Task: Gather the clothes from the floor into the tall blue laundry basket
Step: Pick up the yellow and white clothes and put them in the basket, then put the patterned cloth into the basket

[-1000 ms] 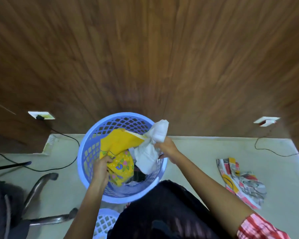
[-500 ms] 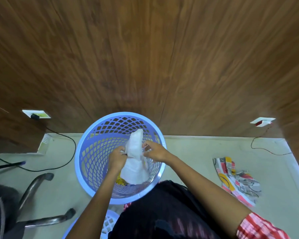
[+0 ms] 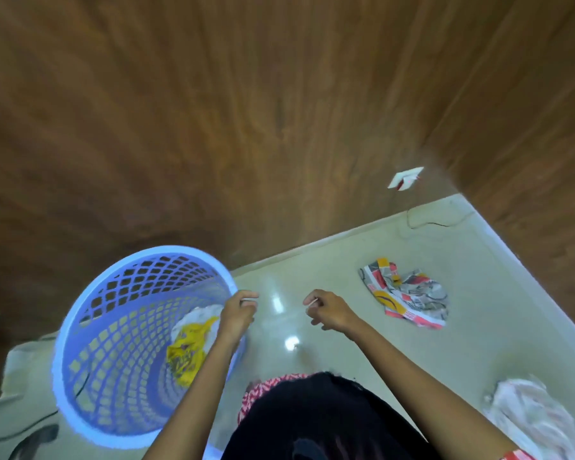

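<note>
Beside the tall blue laundry basket (image 3: 113, 343), yellow cloth (image 3: 186, 353) and white cloth (image 3: 196, 318) lying inside, the left hand (image 3: 238, 313) hovers loosely curled and empty at the rim, the right hand (image 3: 329, 312) likewise empty, with the patterned cloth (image 3: 407, 295) on the floor (image 3: 478, 327) off to its right.

One blue laundry basket (image 3: 113, 343) stands on the floor. Two cloths lie inside it: one white cloth (image 3: 196, 318) and one yellow printed cloth (image 3: 186, 355). Two cloths lie on the floor: one red-and-grey patterned cloth (image 3: 407, 297) and one pale cloth (image 3: 528, 413). Two hands show, the left hand (image 3: 238, 312) and the right hand (image 3: 327, 312). One white wall socket (image 3: 405, 177) shows.
</note>
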{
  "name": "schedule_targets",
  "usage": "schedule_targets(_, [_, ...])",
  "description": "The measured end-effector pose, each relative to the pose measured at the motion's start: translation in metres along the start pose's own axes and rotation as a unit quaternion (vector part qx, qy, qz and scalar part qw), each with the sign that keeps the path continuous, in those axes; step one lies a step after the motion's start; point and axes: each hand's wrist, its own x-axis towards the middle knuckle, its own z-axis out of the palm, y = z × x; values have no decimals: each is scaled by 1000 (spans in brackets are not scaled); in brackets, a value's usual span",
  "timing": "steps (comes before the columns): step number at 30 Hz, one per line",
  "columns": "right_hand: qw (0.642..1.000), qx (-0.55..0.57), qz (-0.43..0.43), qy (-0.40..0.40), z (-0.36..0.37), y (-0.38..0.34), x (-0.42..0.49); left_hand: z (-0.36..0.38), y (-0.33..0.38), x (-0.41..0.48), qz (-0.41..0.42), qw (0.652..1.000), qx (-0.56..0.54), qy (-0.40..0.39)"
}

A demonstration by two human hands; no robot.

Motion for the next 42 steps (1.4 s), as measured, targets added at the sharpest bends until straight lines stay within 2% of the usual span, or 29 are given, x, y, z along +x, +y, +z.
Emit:
schedule_targets(5, [989,104,66,85,-80,82,-18,126,54,-20,5,987,52,-150])
schedule_targets(9, [968,177,112,135,-132,135,-28,210,82,-25,18,967,116,-228])
schedule_targets(16, [938,226,195,176,-214,201,-15,316,118,6,4,930,215,-298])
schedule_targets(23, [948,78,275,137,-287,257,52,410,121,87,-53,906,294,-300])
schedule_targets(28, [952,55,283,106,-331,300,131,476,109,148,-49,894,337,-291])
schedule_targets(34, [965,-107,237,37,-337,420,300,581,10,270,-85,860,407,-297])
schedule_targets(37, [959,-197,204,-6,-324,478,379,631,-35,333,-87,878,379,-279])
schedule_targets(40, [952,-220,203,-67,-297,525,440,666,-69,377,-114,891,345,-271])
schedule_targets(42, [947,-229,210,-79,-280,549,464,674,-89,396,-149,893,319,-280])
